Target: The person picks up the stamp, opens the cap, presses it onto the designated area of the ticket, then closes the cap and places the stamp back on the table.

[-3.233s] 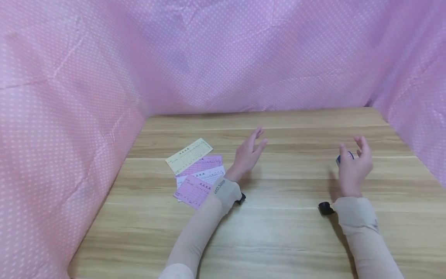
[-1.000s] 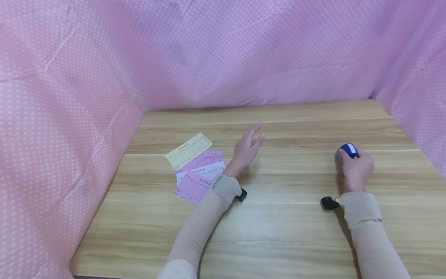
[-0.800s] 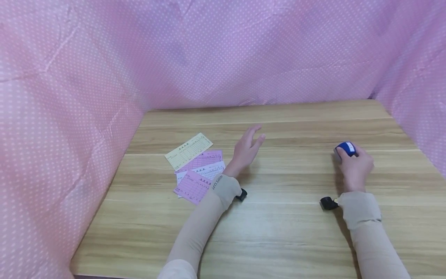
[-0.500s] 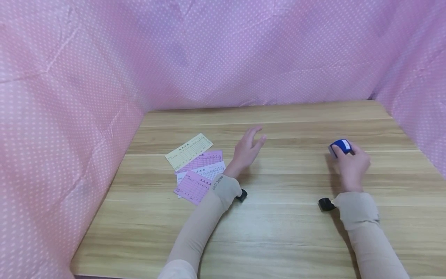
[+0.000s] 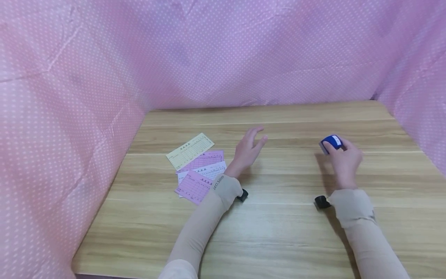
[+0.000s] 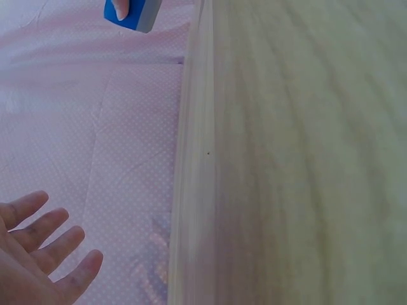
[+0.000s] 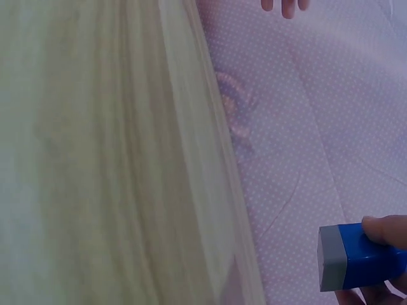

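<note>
Yellow slip (image 5: 190, 151): you are seeing it lying farthest back in the group, slanting, its printed grid facing up.
Rear pink slip (image 5: 208, 159): it is showing just below the yellow slip.
White slip (image 5: 216, 170): it is overlapping the rear pink slip.
Near pink slip (image 5: 194, 186): it is lying closest to you, covering part of the white slip.
Bench (image 5: 275, 232): it is carrying the slips left of centre, its pale wood grain running side to side in your head view.
Dotted pink cloth (image 5: 244, 54): it is hanging behind the bench and along both sides, creasing.
</note>
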{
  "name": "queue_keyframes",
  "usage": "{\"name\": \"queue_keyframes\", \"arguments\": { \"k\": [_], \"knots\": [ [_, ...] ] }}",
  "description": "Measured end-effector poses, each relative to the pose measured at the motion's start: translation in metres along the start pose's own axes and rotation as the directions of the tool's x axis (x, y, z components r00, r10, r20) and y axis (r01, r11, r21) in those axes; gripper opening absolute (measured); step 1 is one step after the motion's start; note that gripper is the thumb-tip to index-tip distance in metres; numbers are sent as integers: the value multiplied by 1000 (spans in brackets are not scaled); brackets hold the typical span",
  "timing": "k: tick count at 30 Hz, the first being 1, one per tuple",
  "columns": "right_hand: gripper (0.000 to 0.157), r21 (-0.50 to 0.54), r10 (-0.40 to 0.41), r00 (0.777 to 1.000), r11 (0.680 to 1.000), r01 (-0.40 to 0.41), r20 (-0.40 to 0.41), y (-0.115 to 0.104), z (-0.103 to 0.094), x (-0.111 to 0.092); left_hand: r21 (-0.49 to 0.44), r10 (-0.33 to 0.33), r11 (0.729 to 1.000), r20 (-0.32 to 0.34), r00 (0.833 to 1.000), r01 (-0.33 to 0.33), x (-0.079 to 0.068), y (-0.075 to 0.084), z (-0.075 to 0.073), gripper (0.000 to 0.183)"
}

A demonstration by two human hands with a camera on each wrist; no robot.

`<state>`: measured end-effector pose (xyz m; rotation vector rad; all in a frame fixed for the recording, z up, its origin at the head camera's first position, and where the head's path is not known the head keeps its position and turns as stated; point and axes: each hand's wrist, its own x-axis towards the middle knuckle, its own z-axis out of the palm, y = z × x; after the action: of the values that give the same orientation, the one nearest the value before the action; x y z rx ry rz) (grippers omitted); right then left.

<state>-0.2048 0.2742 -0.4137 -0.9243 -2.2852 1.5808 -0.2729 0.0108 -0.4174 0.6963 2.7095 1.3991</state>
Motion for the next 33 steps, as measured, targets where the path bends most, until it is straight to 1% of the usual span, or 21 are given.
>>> {"name": "queue_keyframes", "arguments": {
  "k": [14,23,33],
  "knots": [
    [59,-13,-61,998,998,61,26,-13,3,-3,30,16,999,1,1000,-16,1,0,0,52],
    [64,-32,-106,994,994,107,35,-19,5,-6,18,16,1000,0,1000,-16,2,0,0,48],
    [57,-62,-170,984,983,173,48,-22,14,-12,20,27,999,-3,1000,-27,2,-4,1,50]
  ]
}}
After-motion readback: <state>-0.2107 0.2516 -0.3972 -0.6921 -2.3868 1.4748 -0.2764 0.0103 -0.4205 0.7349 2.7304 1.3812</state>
